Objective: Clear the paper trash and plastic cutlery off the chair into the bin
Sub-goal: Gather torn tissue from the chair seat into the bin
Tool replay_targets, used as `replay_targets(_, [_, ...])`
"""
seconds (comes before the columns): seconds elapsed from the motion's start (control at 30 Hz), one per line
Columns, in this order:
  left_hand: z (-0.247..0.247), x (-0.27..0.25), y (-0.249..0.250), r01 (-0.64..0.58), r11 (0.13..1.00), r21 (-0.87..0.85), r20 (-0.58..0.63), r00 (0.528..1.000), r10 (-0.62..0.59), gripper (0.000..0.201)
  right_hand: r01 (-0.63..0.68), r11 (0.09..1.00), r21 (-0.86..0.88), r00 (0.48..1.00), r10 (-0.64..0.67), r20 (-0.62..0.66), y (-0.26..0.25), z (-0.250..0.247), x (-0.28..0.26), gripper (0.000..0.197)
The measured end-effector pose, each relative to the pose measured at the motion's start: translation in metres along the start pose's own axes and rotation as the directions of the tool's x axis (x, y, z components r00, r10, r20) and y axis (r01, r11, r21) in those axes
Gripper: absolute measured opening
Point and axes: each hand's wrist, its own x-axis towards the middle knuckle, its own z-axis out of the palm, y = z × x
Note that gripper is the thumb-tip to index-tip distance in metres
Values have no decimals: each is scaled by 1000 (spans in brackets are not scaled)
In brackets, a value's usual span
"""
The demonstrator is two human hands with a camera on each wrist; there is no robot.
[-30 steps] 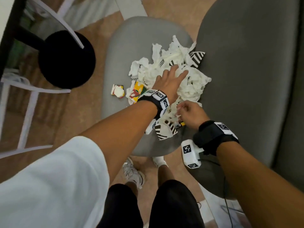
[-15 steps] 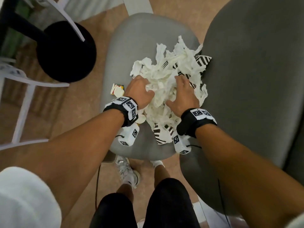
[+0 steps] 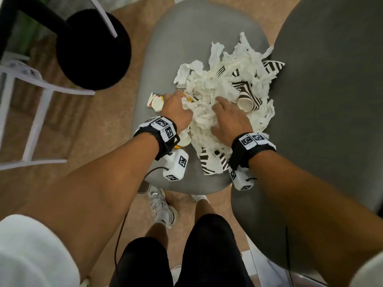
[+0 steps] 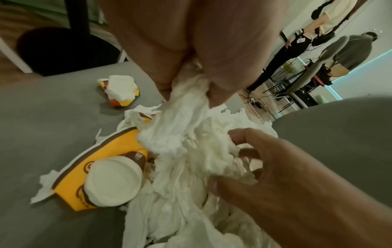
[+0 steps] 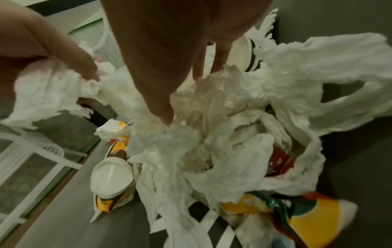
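From the head view, both hands are down in a heap of torn white paper point(image 3: 217, 88) piled on the grey chair point(image 3: 165, 48). The left hand point(image 3: 177, 109) sits at the heap's left edge with its fingers buried in the paper. The right hand point(image 3: 229, 119) lies on the middle of the heap, fingers bent into it. One striped cup point(image 3: 247, 98) lies on its side just right of the right hand, and striped scraps poke out at the near edge and far right. One small crumpled wrapper point(image 3: 155, 101) rests apart on the seat, left of the left hand. A black stool point(image 3: 93, 50) stands far left.

From the left wrist, the left hand point(image 4: 191, 42) pinches a bunch of white paper point(image 4: 186, 100) between thumb and fingers. The right hand point(image 4: 286, 176) comes in from the right with curled fingers dug into the same heap. One yellow cup point(image 4: 101, 167) with a white lid lies near left.

From the right wrist, the right hand point(image 5: 169, 58) pushes fingers down into the paper point(image 5: 212, 125); I cannot tell how much it grasps. The left hand point(image 5: 53, 42) grips a wad at far left. I count no cutlery anywhere; any there is hidden under paper.
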Motion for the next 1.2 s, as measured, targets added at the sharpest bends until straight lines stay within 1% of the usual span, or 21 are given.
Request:
replay_targets(0.07, [-1,0,-6,14,1000,-8,12,1000,-14,32,4,1000,5,997,-4,80,-3,3,2,70])
replay_targets(0.1, [0,-1,-8,16,1000,-16,23,1000,-16,30,11,1000,-21,995,-9,97,-3,5,2,74])
replay_targets(0.13, [0,-3,-9,10,1000,-24,30,999,-9,29,15,998,-67,995,-8,101,-4,7,2,71])
replay_targets(0.23, [2,-10,-12,-11,998,-61,21,1000,12,25,14,975,-221,994,11,111,-3,6,4,32])
replay_targets(0.27, [3,-11,-13,-8,997,-71,12,1000,9,25,9,972,-234,995,15,100,-2,6,4,25])
replay_targets(0.33, [3,-13,-14,21,994,-111,4,1000,-21,26,-8,985,-173,999,17,52,-2,3,2,23])
replay_targets(0.43, [2,-17,-16,71,983,-169,13,997,-70,34,-24,998,-57,999,22,-42,-3,1,-6,37])
replay_targets(0.5, [1,-22,-18,86,977,-197,17,996,-84,42,-26,1000,8,999,26,-38,-3,0,-10,47])
replay_targets(0.53, [0,-25,-19,81,978,-194,21,997,-78,45,-16,999,31,1000,16,-9,-2,1,-10,49])
replay_targets(0.57, [-1,-28,-21,77,981,-176,34,997,-72,48,5,999,39,1000,-6,30,-2,3,-10,44])
replay_targets(0.63, [-3,-32,-26,64,989,-132,62,996,-56,50,15,1000,10,997,-16,78,-2,6,-7,24])
replay_targets(0.67, [-4,-33,-29,62,992,-111,67,996,-55,48,1,1000,-5,997,0,73,-4,7,-7,24])
replay_targets(0.77, [-12,-38,-33,68,996,-60,69,996,-63,37,-26,999,40,1000,26,11,-11,2,-8,50])
replay_targets(0.83, [-18,-44,-31,70,996,-54,55,996,-67,34,-21,999,48,999,23,-42,-14,-5,-9,58])
replay_targets(0.87, [-21,-48,-28,79,993,-86,57,996,-74,35,-25,999,24,999,26,-42,-15,-9,-9,56])
replay_targets(0.93, [-26,-56,-23,107,972,-210,88,992,-91,38,-38,999,-19,999,37,-36,-17,-19,-11,43])
replay_targets(0.97, [-28,-59,-20,126,961,-245,107,989,-102,42,-41,999,-16,999,40,-33,-17,-23,-12,40])
replay_targets(1.03, [-31,-63,-15,120,969,-215,98,990,-100,43,-59,998,20,998,60,-19,-19,-31,-15,47])
replay_targets(1.1, [-35,-68,-8,86,981,-172,57,995,-77,36,-91,994,57,996,92,-3,-19,-37,-17,56])
replay_targets(1.17, [-39,-76,-2,30,992,-122,23,999,-28,35,-125,984,124,992,124,19,-19,-42,-22,50])
replay_targets(1.2, [-40,-79,-1,21,993,-116,30,999,-17,42,-138,978,157,990,135,29,-19,-44,-25,42])
